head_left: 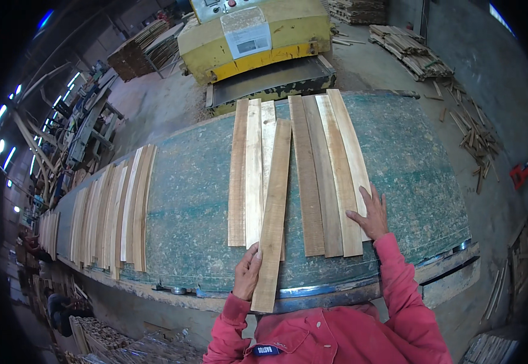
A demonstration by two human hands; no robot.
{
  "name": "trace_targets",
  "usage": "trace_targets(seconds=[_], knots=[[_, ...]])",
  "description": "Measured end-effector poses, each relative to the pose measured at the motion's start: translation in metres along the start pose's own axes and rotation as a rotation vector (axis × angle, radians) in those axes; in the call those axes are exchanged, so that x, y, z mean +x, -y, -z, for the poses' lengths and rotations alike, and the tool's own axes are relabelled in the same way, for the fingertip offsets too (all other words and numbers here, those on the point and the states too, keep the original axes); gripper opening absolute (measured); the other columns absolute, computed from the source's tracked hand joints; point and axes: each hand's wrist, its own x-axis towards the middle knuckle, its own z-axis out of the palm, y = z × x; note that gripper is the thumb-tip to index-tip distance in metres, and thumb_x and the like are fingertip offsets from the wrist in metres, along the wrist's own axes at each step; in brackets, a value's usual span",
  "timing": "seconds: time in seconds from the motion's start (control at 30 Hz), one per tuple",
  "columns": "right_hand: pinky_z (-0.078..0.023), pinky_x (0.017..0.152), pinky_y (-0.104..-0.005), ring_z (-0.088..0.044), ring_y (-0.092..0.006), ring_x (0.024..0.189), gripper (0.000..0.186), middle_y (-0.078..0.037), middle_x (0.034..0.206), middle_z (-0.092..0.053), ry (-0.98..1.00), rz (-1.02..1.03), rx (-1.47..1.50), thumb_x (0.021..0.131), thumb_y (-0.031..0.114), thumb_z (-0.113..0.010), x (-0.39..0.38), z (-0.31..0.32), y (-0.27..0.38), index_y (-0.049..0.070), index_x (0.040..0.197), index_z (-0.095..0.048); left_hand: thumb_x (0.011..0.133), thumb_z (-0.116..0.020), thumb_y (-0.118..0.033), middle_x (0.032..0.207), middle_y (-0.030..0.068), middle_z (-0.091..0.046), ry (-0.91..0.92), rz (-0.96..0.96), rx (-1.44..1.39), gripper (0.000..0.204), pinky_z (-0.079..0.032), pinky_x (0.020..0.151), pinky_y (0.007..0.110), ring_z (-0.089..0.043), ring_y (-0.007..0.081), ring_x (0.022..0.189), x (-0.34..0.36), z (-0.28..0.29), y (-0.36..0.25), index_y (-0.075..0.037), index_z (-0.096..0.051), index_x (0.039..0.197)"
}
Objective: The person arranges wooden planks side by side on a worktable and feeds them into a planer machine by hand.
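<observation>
Worn green surface stretches before you. Your left hand has its fingers closed on the left edge of one wooden slat, near its lower end; your right hand is spread and clenches nothing, its fingers resting over the outer slats of the right group. The held slat slants across the left group, its lower end jutting past the surface's near edge; you cannot tell how much of it is lifted. Judge it light, stiff and dry, rough enough not to slip, though thin edges may splinter. Pinch its long edges; a hold nearer the middle should balance better. Farther out, a longer row of slats lies leftward, and a yellow machine stands beyond.
</observation>
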Motion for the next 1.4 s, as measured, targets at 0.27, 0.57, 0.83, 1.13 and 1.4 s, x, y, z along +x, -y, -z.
trace_targets(seconds=[0.27, 0.57, 0.83, 1.13, 1.4], knots=[[-0.010, 0.123, -0.0577, -0.027, -0.0379, 0.150, 0.090, -0.023, 0.162, -0.028, 0.021, -0.019, -0.007, 0.081, 0.057, -0.075, 0.002, -0.001, 0.001, 0.010, 0.151, -0.043, 0.106, -0.053, -0.023, 0.121, 0.0050, -0.067, -0.040, 0.197, -0.126, 0.040, -0.047, 0.098, 0.027, -0.061, 0.0131, 0.112, -0.009, 0.021, -0.016, 0.003, -0.059, 0.136], [-0.011, 0.122, -0.0597, -0.028, -0.0389, 0.149, 0.089, -0.024, 0.160, -0.030, -0.003, 0.023, -0.025, 0.081, 0.054, -0.076, 0.005, -0.001, 0.000, 0.009, 0.150, -0.043, 0.107, -0.050, -0.028, 0.132, 0.0120, -0.066, -0.310, -0.199, 0.321, 0.045, -0.046, 0.102, 0.032, -0.059, 0.0173, 0.119, 0.080, 0.114, -0.040, 0.004, -0.058, 0.138], [-0.024, 0.118, -0.0543, -0.039, -0.0417, 0.138, 0.086, -0.026, 0.148, -0.044, -0.048, -0.044, 0.127, 0.086, 0.052, -0.072, 0.012, -0.001, -0.006, 0.003, 0.149, -0.040, 0.103, -0.053, -0.037, 0.126, 0.0199, -0.066, -0.451, -0.025, 0.780, 0.039, -0.049, 0.097, 0.041, -0.064, 0.0343, 0.113, 0.172, 0.153, -0.007, -0.015, -0.067, 0.133], [-0.043, 0.093, -0.0536, -0.054, -0.0457, 0.106, 0.075, -0.027, 0.114, -0.053, -0.140, -0.229, -0.121, 0.086, 0.050, -0.073, 0.051, -0.015, 0.028, -0.009, 0.127, -0.052, 0.100, -0.057, -0.038, 0.100, 0.0207, -0.058, -0.777, -0.245, 1.135, 0.031, -0.049, 0.079, 0.052, -0.060, 0.0406, 0.093, 0.189, 0.106, 0.008, -0.013, -0.069, 0.113], [-0.040, 0.098, -0.0519, -0.049, -0.0425, 0.114, 0.092, -0.025, 0.119, -0.050, -0.084, -0.147, -0.034, 0.077, 0.055, -0.080, 0.059, -0.061, 0.088, -0.011, 0.133, -0.047, 0.094, -0.064, -0.048, 0.100, 0.0223, -0.059, -0.745, -0.294, 1.149, 0.048, -0.049, 0.078, 0.050, -0.061, 0.0427, 0.093, 0.175, 0.107, -0.003, -0.001, -0.070, 0.104]])
